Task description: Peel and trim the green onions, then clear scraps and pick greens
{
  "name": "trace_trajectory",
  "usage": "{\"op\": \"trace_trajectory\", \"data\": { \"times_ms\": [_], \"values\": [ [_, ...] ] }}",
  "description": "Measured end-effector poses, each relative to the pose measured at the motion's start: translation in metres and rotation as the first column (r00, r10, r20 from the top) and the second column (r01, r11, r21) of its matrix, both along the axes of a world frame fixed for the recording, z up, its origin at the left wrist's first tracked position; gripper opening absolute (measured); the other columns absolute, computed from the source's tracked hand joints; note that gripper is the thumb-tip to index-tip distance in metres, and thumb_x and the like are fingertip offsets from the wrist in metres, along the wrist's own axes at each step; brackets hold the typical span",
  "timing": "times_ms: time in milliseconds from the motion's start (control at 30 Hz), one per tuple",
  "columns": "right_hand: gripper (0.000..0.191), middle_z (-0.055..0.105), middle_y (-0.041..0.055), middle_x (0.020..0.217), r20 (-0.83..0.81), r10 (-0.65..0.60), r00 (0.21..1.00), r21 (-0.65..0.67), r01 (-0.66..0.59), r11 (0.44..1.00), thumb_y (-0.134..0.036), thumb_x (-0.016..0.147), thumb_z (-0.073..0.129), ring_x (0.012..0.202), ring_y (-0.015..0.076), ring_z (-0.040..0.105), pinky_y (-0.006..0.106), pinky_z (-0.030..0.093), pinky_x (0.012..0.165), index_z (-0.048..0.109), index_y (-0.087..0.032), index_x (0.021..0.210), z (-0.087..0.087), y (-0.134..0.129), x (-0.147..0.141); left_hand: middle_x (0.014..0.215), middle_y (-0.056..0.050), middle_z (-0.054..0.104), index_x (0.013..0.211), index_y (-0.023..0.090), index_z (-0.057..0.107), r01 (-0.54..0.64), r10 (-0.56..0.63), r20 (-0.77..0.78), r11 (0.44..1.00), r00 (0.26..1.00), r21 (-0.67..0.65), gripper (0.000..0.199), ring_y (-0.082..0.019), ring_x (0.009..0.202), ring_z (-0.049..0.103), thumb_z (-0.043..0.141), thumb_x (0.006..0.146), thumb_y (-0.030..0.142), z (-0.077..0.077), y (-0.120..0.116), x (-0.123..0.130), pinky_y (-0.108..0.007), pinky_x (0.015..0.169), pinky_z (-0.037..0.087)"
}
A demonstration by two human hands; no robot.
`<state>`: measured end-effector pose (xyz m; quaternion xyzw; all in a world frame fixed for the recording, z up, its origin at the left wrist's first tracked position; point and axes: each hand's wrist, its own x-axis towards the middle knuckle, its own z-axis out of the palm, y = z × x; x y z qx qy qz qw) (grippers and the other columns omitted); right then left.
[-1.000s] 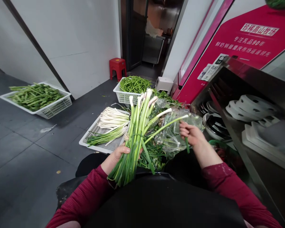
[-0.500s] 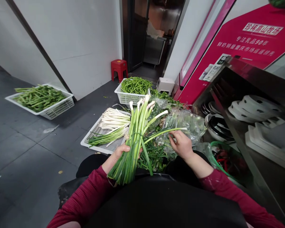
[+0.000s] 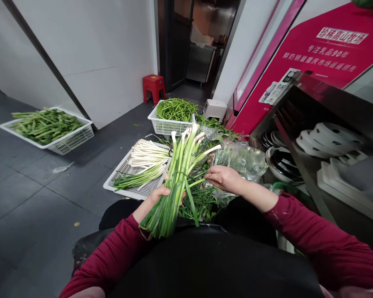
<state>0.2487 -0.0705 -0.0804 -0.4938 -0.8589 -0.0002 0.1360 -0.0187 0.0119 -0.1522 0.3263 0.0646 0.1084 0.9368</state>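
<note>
My left hand [image 3: 160, 196] is wrapped round a tied bunch of green onions [image 3: 182, 165], white ends up and leaves hanging toward my lap. To its right, the pinched fingers of my right hand [image 3: 225, 179] are on a single green stalk [image 3: 198, 182] that sticks out sideways from the bunch; its far end is hidden by the fingers. Beyond my left hand, more white-ended onions [image 3: 147, 154] lie in a flat white tray [image 3: 112, 182]. Loose green leaves [image 3: 202, 203] are piled below the bunch.
White baskets hold green stalks at far left [image 3: 64, 145] and straight ahead [image 3: 170, 127]. Behind the latter is a red stool [image 3: 153, 86]. Clear plastic bags [image 3: 242, 159] of greens lie beyond my right hand. A metal shelf [image 3: 317, 186] with white dishes stands at right.
My right hand has moved left, closer to the bunch, and its fingers now cover the outer part of the stalk. My left hand still holds the bunch. The view has shifted slightly.
</note>
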Motion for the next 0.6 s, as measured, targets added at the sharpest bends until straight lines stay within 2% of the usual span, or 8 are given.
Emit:
{"op": "trace_trajectory", "data": {
  "times_ms": [100,267,367,533,600],
  "values": [
    [0.026,0.062,0.0059,0.081,-0.065,0.006,0.998,-0.117,-0.013,0.993,-0.028,0.089,0.043,0.075,0.0134,0.056,0.024,0.044,0.065,0.068,-0.02,0.087,-0.0013,0.0,0.0033,0.083,-0.013,0.067,0.095,0.007,0.063,0.013,-0.013,0.0,1.0,1.0,0.008,0.038,-0.02,0.064,0.063,0.054,0.065,0.027,-0.0046,0.0017,0.0009,-0.026,0.05,0.046],
    [0.02,0.058,0.0034,0.075,-0.186,-0.02,0.982,-0.319,-0.041,0.947,-0.022,0.085,0.047,0.069,0.0115,0.054,0.023,0.042,0.065,0.064,-0.017,0.078,0.0038,-0.0021,0.0015,0.086,-0.014,0.068,0.098,0.008,0.063,-0.021,0.021,-0.025,1.0,0.999,0.003,0.04,-0.021,0.065,0.064,0.054,0.064,0.026,-0.0079,0.0029,0.0004,-0.028,0.052,0.049],
    [0.018,0.054,0.0035,0.076,-0.186,-0.051,0.981,-0.344,-0.017,0.939,-0.021,0.085,0.045,0.068,0.0117,0.05,0.023,0.041,0.064,0.06,-0.016,0.078,0.0075,-0.0041,-0.0022,0.088,-0.014,0.069,0.098,0.008,0.064,-0.042,0.042,-0.043,0.999,0.998,-0.003,0.039,-0.023,0.067,0.065,0.055,0.063,0.024,-0.0045,0.0017,-0.0005,-0.03,0.056,0.052],
    [0.024,0.055,0.0055,0.082,-0.238,-0.062,0.969,-0.384,-0.035,0.923,-0.023,0.089,0.038,0.076,0.0137,0.052,0.026,0.041,0.072,0.061,-0.017,0.093,0.0057,-0.0077,-0.0045,0.082,-0.015,0.07,0.092,0.007,0.065,-0.041,0.041,-0.028,0.999,0.999,-0.006,0.036,-0.023,0.065,0.065,0.055,0.063,0.025,-0.0023,-0.0001,-0.0006,-0.029,0.052,0.051],
    [0.025,0.055,0.0053,0.08,-0.258,-0.09,0.962,-0.402,-0.022,0.915,-0.024,0.089,0.037,0.075,0.0139,0.051,0.027,0.041,0.072,0.061,-0.016,0.088,0.0021,-0.0089,-0.0053,0.079,-0.015,0.069,0.09,0.007,0.065,-0.044,0.045,-0.034,0.999,0.998,0.012,0.034,-0.024,0.066,0.065,0.056,0.062,0.024,-0.0037,0.0001,-0.0008,-0.029,0.053,0.051]
  ]
}}
